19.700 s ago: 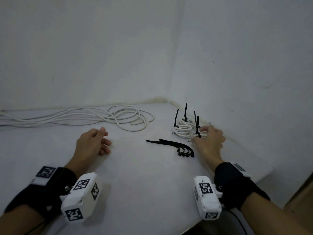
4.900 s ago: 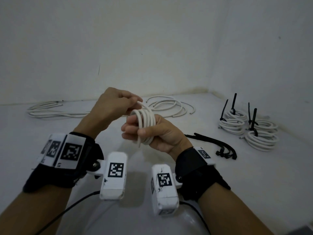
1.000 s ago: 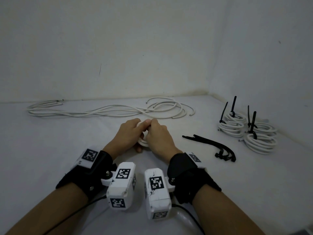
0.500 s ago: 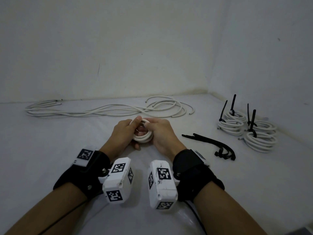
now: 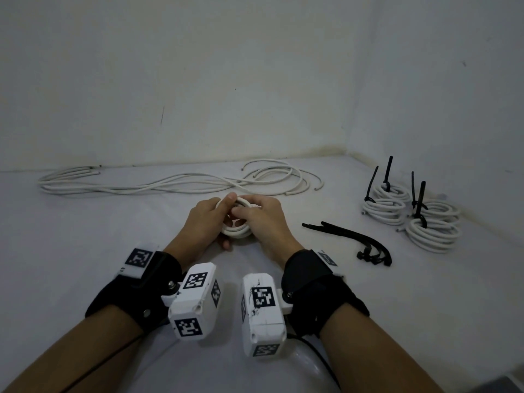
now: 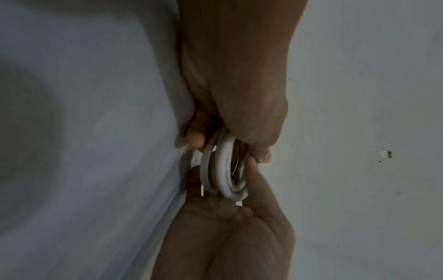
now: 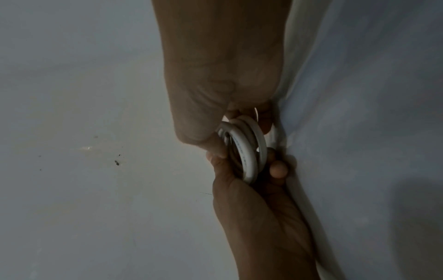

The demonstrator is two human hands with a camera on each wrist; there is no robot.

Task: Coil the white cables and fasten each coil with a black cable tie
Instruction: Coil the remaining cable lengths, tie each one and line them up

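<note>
Both hands (image 5: 235,222) grip the white coil (image 5: 236,229), lying flat on the table.

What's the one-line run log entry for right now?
step: coiling | left hand: holds coil | right hand: holds coil | coil: untied | ties: on table, right

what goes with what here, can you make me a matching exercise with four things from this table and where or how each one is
Things:
1. small white coil
2. loose white cables
3. spare black cable ties
4. tied coils

States:
a. lying in a bunch on the table, right of the hands
b. stacked at the far right, black tie tails sticking up
c. gripped between the left hand and the right hand
d. spread uncoiled along the back wall

Pairs: 1-c, 2-d, 3-a, 4-b
</note>
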